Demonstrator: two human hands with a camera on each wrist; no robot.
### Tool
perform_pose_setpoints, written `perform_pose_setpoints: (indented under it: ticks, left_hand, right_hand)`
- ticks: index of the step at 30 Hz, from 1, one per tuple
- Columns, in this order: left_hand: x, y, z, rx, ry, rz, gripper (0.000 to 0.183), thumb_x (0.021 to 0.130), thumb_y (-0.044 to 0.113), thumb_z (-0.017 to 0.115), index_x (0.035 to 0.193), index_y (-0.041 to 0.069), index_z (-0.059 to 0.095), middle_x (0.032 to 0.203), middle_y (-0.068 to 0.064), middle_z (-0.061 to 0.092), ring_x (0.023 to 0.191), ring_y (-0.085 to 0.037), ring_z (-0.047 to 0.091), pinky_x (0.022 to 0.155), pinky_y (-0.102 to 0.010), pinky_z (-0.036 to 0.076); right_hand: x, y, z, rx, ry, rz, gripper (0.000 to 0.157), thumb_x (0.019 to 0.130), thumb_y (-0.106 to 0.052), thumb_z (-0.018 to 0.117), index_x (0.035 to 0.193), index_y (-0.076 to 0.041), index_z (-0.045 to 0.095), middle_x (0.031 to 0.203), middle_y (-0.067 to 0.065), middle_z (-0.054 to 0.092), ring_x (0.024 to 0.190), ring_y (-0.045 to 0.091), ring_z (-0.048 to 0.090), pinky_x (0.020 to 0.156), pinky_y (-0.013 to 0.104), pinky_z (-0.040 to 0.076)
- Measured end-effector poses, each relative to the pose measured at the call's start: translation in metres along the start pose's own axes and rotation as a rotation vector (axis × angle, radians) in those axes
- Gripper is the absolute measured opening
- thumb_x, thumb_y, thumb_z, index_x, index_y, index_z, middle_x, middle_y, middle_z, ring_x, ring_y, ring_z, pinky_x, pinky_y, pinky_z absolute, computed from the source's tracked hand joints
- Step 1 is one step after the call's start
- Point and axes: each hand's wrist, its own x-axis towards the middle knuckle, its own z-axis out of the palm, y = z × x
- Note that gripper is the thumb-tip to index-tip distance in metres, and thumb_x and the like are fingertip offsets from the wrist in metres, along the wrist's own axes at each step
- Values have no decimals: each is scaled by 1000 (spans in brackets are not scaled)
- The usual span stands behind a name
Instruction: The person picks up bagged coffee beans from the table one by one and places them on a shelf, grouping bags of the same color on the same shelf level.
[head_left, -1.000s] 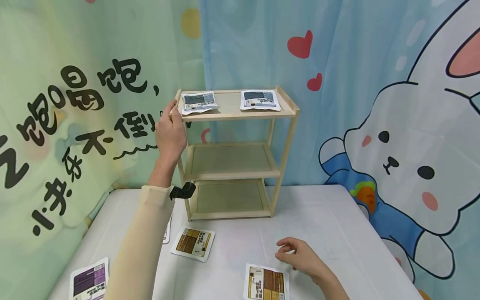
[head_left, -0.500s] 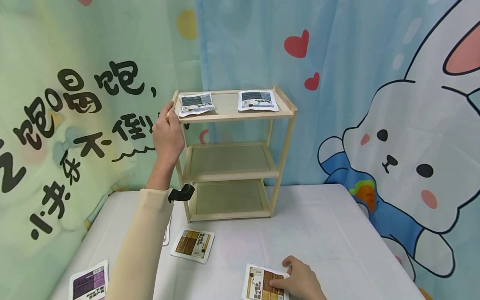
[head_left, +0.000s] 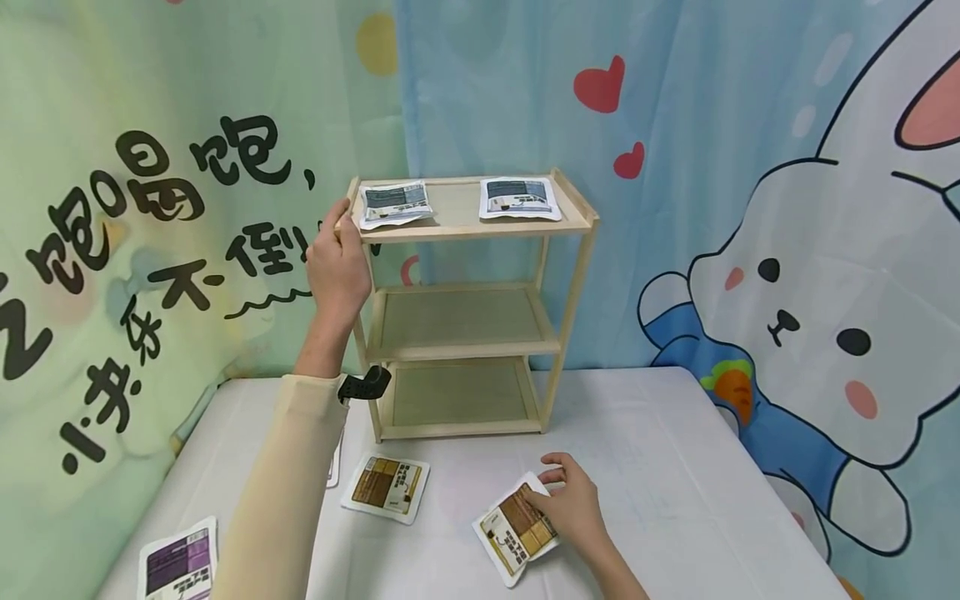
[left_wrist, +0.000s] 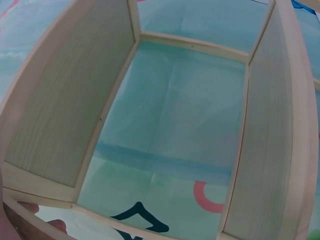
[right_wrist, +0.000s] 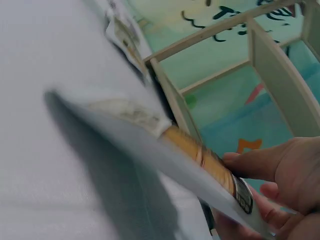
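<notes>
My left hand [head_left: 337, 265] grips the upper left corner of a three-tier wooden shelf [head_left: 465, 353]; the left wrist view catches only its fingertips beside the frame. In my right hand [head_left: 572, 500], a brown-and-white packet [head_left: 513, 533] is pinched at one edge between thumb and fingers. The right wrist view shows that packet [right_wrist: 200, 162] tilted, with its shadow on the white cloth below. On the top tier lie two blue-and-white packets, one at the left [head_left: 395, 205] and one at the right [head_left: 519, 199].
Another brown packet [head_left: 387, 488] lies on the white-covered table [head_left: 645, 467] before the shelf. A purple packet [head_left: 180, 560] is at the near left, and one more packet is mostly hidden by the left sleeve. Printed curtains [head_left: 495, 92] hang behind.
My right hand came down to the brown packet at the front, took hold of it, and has lifted and turned it, moving it slightly forward. The left hand stays on the shelf.
</notes>
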Motion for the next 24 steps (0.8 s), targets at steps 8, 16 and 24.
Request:
perform_pose_setpoints:
  ticks: [8,16,24]
  left_hand:
    - [1,3,1,-1,-2,5,47,103,32,32,139,14,56,66,-8,51,48,-16,30,49,-33,26]
    - [3,4,-2,-3,14,15,46,103,31,33,138,13,57,63,-7,49,46,-15,29,47,-32,26]
    - [2,0,-2,1,12,2,45,102,32,34,137,16,57,62,-5,47,48,-15,30,48,-32,26]
  right_hand:
    - [-2,-1,6,-40,-152,24,83,69,-16,88,135,5,43,108,16,59,92,30,60,79,47,48]
    - [0,-2,17,224,-178,23,71,61,7,85,124,5,53,101,15,65,84,23,63,68,30,51]
    - [13,-17,21,38,-145,-216,35,81,2,74,112,-7,62,103,10,70,102,28,63,92,51,42]
